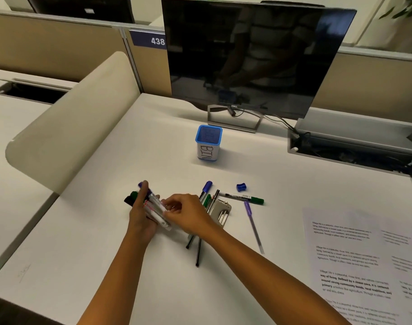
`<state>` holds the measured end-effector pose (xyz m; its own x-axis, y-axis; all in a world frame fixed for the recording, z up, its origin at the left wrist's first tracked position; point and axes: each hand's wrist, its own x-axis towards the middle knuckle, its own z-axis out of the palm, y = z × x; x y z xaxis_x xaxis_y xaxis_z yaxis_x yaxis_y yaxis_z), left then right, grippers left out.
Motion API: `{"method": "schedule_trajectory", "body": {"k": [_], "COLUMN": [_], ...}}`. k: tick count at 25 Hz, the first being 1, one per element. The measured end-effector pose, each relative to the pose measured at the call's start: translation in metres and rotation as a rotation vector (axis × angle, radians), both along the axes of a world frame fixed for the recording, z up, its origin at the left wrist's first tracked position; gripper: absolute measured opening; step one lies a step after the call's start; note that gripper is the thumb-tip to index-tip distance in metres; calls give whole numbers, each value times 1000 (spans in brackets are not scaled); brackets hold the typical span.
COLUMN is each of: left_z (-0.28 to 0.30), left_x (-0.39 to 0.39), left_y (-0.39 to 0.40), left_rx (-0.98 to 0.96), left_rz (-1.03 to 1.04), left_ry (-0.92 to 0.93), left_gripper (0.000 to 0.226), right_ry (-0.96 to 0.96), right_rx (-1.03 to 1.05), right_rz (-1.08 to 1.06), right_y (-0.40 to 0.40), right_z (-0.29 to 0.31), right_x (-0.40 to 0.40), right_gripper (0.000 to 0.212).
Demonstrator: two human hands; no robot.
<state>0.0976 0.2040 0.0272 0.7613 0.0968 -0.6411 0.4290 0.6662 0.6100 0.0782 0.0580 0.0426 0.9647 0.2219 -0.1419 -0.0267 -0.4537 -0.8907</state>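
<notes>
Fingers [143, 192] of the left hand [141, 221] grip markers [155, 207] while the right hand [188, 212] pinches one; likely next, gather loose pens [206, 202] for the bin [207, 152].

Blue-rimmed bin [208, 143] — purple pen [253, 221] — white desk [106, 231]

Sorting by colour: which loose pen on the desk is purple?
The thin pen lying alone, its top end by the green-capped marker; the other loose pens are black, green or blue.

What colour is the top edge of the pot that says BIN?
Blue. The rim of the BIN pot shows best in the head view.
</notes>
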Motion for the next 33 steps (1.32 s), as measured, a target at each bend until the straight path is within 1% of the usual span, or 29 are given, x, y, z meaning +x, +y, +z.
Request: {"method": "schedule_trajectory", "body": {"k": [2,3,4,5,7,8,9,11,14,15,17,22,24,27,28,29,31,32,33], "left_z": [0,0,-1,-1,-2,-1,0,1,-1,-3,-8,-24,-29,-28,-26,-24,-17,-14,-11], "left_x": [-2,-4,-6,-8,-12,-14,-17,-20,-21,-20,-19,-30,-31,-27,-25,-23,-11,-3,7], "left_y": [-9,-13,-17,-19,-22,-24,-27,-30,-28,-26,-22,-29,-32,-33,-30,-26,-10,1,13], "left_rx": [138,249,368,483,658,700,713,713,770,795,822,839,846,883,905,930,1003,1062,1134], "left_rz": [43,59,61,49,5,-15,-30,-45,-67,-82,-106,-119,-92,-60,-72,-83,-89,-98,-118], "left_ry": [-47,-68,-89,-116,-196,-249,-300,-364,-443,-468,-488,-403,-381,-331,-340,-355,-377,-378,-360], "left_gripper": [23,22,22,23,25,27,29,31,29,29,29,38,35,24,22,22,20,18,16], "right_ry": [-85,-140,-178,-187,-116,-56,4,55,-53,-69,-69,-5,14,12,11,14,-3,-34,-77], "right_rx": [-44,-72,-103,-129,-91,-21,68,201,310,372,446,355,327,272,248,234,231,211,186], "right_rz": [23,0,-28,-44,-17,9,30,37,-45,-68,-90,-138,-153,-157,-132,-83,51,93,95], "right_y": [1,2,3,5,11,14,16,20,27,30,34,40,41,42,41,39,32,26,17], "right_z": [-2,-4,-7,-9,-12,-13,-14,-18,-23,-24,-30,-57,-60,-57,-55,-51,-44,-39,-33], "right_x": [-9,-11,-12,-12,-8,-5,-2,3,1,-1,-2,-7,-6,-2,-1,0,0,-1,-1], "right_gripper": [34,39,50,66,97,106,109,98,66,58,50,35,31,30,34,43,73,84,85]}}
